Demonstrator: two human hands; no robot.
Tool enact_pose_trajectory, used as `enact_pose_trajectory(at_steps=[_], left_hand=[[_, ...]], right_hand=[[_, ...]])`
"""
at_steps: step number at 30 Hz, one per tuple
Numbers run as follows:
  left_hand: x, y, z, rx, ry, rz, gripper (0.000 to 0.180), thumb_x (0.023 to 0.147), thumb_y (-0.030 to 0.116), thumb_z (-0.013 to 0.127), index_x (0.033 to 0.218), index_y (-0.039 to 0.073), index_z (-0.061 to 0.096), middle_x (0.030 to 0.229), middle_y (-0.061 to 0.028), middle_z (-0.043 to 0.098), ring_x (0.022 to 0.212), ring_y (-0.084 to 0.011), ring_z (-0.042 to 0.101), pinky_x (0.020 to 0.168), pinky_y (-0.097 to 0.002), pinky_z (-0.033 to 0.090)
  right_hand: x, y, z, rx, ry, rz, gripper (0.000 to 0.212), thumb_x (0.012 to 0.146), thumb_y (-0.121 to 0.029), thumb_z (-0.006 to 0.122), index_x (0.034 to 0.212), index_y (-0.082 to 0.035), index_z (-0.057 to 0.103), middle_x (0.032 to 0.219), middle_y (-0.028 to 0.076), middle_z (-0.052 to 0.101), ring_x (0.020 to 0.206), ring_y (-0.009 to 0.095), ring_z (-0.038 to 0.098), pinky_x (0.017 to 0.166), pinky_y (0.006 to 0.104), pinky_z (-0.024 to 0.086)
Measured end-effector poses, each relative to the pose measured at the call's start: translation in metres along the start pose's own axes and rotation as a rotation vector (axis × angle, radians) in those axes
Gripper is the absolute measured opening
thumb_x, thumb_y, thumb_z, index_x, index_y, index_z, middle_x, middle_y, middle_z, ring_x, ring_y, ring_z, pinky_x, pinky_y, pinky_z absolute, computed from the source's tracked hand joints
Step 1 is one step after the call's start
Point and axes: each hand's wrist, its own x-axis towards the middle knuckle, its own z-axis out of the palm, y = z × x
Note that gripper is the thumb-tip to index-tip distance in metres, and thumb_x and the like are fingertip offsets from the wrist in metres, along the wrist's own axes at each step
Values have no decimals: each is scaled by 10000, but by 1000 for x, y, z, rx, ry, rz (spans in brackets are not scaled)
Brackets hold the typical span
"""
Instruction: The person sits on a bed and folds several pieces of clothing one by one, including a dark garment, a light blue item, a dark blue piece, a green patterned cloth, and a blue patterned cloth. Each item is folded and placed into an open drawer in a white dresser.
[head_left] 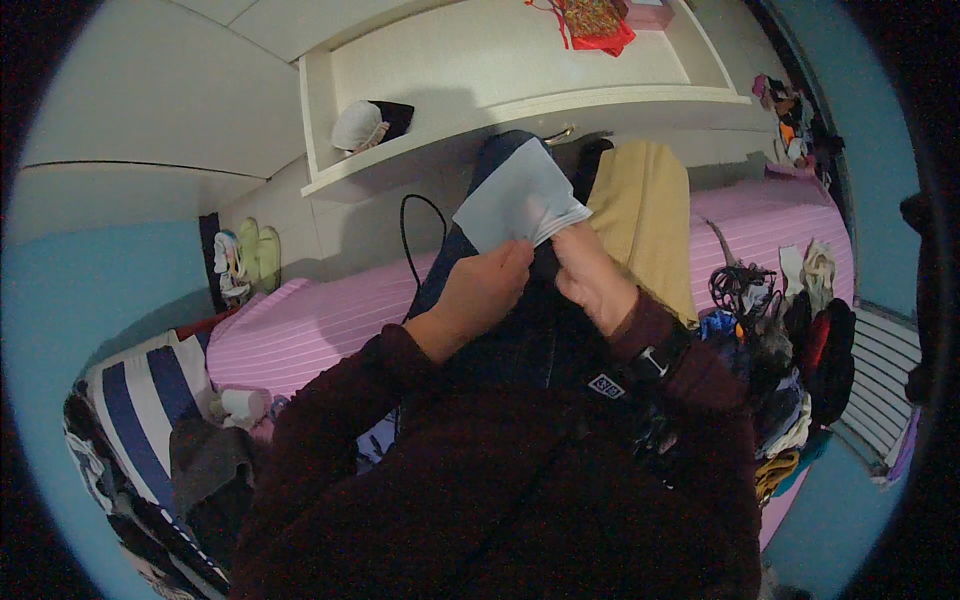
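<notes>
Above my lap, both hands hold a pale, flat, folded sheet (512, 198), paper or thin plastic; I cannot tell which. Its layered edge shows at the right corner. My left hand (478, 298) pinches the lower edge, fingers closed. My right hand (592, 278) grips the lower right corner, its fingertips partly hidden by the layers. Under the sheet are my legs in dark blue trousers. A yellow-beige folded cloth (642, 200) lies beside my right hand.
Ahead stands a pulled-out cream drawer (560, 108) holding a small white-and-black item (362, 127) and a red pouch (600, 38). A pink striped bedcover (300, 335) runs beneath me. Clothes and cables pile up at right (775, 340); a striped cloth (150, 410) lies left.
</notes>
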Motion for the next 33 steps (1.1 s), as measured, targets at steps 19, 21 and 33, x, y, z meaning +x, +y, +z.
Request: enact_pose_trajectory(at_steps=[19,21,33], left_hand=[[33,-1,-22,121,-27,-41,124,815,134,512,914,75,467,740,-149,593,667,-372,597,545,-456,468],[35,-16,-34,110,-148,-99,145,857,178,504,964,81,490,794,-151,601,715,-370,600,570,-456,469],[50,-45,-83,-228,-78,6,160,857,139,581,975,30,572,882,-147,618,811,-289,612,703,-351,477]], right_hand=[[16,20,-6,62,-341,173,305,905,-192,509,1161,-27,498,1063,60,583,948,184,553,804,335,460],[4,3,0,-350,-409,147,345,898,-175,528,1204,-23,478,1102,82,568,984,184,548,824,342,460],[-17,-75,-9,-1477,-95,-1151,297,761,-166,665,1024,-41,610,852,107,612,756,285,594,696,338,483]])
